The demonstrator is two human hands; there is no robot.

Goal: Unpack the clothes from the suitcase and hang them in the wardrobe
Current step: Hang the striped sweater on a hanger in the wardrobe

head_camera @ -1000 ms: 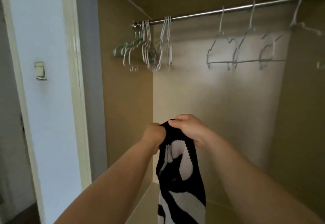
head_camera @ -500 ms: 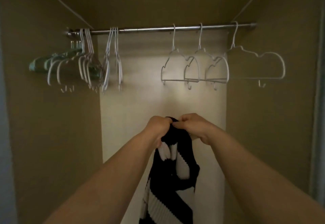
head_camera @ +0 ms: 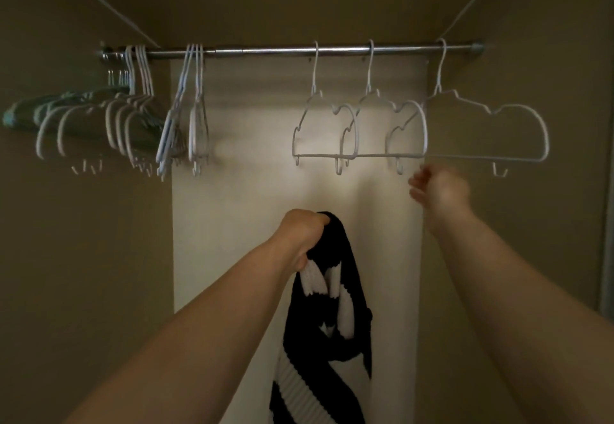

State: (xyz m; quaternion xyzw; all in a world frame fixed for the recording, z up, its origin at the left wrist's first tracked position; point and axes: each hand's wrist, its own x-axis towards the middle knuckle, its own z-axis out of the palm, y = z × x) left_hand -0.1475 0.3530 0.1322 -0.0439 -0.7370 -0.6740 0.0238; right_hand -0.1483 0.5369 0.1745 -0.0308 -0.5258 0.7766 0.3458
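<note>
A metal rail [head_camera: 282,51] spans the wardrobe, carrying white hangers [head_camera: 325,131] bunched left and spaced right.

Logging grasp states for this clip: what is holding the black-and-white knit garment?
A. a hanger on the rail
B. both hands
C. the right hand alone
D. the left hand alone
D: the left hand grips the garment; the right hand reaches toward a white hanger.

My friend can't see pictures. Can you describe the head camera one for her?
A left hand grips a black-and-white knit garment while the open right hand reaches just below white hangers on a wardrobe rail.
</note>
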